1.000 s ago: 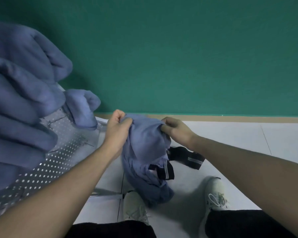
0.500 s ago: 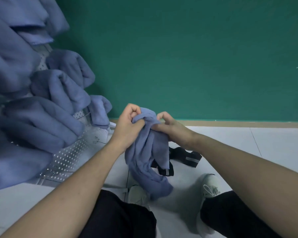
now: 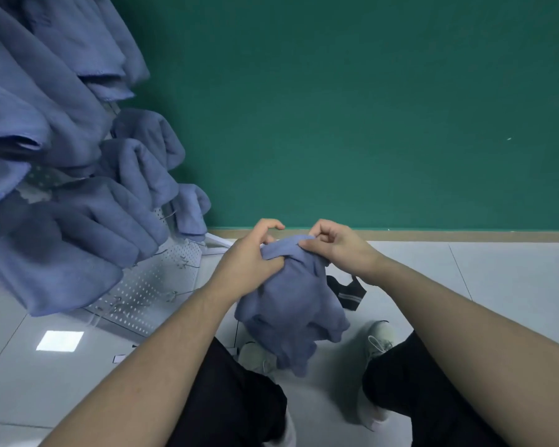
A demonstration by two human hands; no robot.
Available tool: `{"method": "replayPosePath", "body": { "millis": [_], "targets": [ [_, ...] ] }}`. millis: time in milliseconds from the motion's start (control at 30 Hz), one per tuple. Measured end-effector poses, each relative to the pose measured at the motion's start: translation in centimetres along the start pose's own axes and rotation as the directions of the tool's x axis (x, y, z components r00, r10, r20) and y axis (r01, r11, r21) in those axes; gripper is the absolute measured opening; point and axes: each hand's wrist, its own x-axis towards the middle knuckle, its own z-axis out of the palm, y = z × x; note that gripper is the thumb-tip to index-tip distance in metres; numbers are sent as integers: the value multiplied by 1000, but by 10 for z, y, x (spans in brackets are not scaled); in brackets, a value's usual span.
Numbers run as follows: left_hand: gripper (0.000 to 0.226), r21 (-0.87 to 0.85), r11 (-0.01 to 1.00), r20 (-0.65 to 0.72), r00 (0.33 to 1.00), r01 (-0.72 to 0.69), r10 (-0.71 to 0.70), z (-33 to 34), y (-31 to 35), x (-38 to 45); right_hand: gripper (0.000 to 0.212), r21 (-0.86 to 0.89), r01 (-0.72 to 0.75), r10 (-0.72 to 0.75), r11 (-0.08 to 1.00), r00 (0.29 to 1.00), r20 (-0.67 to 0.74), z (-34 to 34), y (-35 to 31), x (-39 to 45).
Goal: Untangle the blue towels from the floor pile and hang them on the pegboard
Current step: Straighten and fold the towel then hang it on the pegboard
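**Hands close in on towel's top edge**

Both hands have drawn together: left hand (image 3: 249,269) grasps the blue towel (image 3: 291,304), right hand (image 3: 333,246) pinches its rim. Below, loose folds dangle; they may slip. Left, the pegboard (image 3: 155,285) holds hung towels (image 3: 78,221).

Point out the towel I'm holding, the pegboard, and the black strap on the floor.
towel (image 3: 291,304): head view, middle of the bunched cloth.
pegboard (image 3: 149,291): head view, bare perforated panel.
black strap (image 3: 349,296): head view, striped end.
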Motion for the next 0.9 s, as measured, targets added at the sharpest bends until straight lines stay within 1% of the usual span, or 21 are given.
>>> {"method": "replayPosePath", "body": {
  "millis": [67,100,133,167,200,267,300,367,400,467,533,567,600,667,733,800,833,900],
  "targets": [
    [29,169,982,14,996,83,-87,-6,-8,1,22,-35,13,-14,999,999,-40,-7,0,-2],
    [19,204,971,2,991,128,-131,-8,-12,2,22,-75,16,-22,997,997,-70,-11,0,-2],
    [11,201,965,-19,986,169,-168,-11,-16,4,23,-116,13,-25,993,994,-103,-16,0,-1],
    [6,179,963,-38,979,203,-199,-12,-20,5,25,-129,13,-29,992,992,-127,-20,1,-2],
    [7,156,961,-50,974,227,-222,-14,-23,5,27,-123,12,-30,992,989,-146,-25,1,-2],
    [16,91,962,-58,965,259,-254,-16,-29,6,30,-112,8,-28,994,984,-179,-35,2,-3],
    [17,20,964,-60,963,264,-263,-16,-31,6,31,-126,2,-26,992,981,-190,-39,2,-4],
    [11,-159,954,-58,962,256,-268,-15,-31,7,31,-143,-15,-11,990,983,-181,-45,3,-4],
    [8,-249,938,-60,963,241,-263,-14,-28,6,29,-135,-27,6,990,988,-152,-46,3,-5],
    [9,-393,901,-95,966,185,-240,-10,-16,6,30,-88,-64,61,994,998,-35,-44,4,-7],
    [17,-466,876,-149,965,123,-215,-4,-2,6,40,-11,-106,106,994,989,103,-36,2,-10],
    [21,-481,871,-167,965,98,-201,-1,4,6,39,43,-123,114,992,980,162,-31,1,-10],
    [24,-488,869,-169,968,80,-184,2,9,5,33,101,-142,118,985,971,210,-26,0,-11],
    [29,-469,881,-129,982,63,-139,9,15,3,19,185,-197,142,963,951,274,-17,-5,-12],
    [27,-426,902,-45,994,69,-98,13,17,0,13,206,-231,162,951,938,307,-12,-12,-16],
    [21,-388,918,43,996,89,-79,15,16,-2,7,258,-278,175,925,916,362,-13,-19,-20],
    [19,-364,926,66,995,95,-76,15,14,-3,7,292,-315,185,903,899,397,-15,-20,-23],
    [20,-302,947,62,994,107,-92,14,7,-1,5,356,-384,202,852,869,452,-22,-23,-28]
  ]
}}
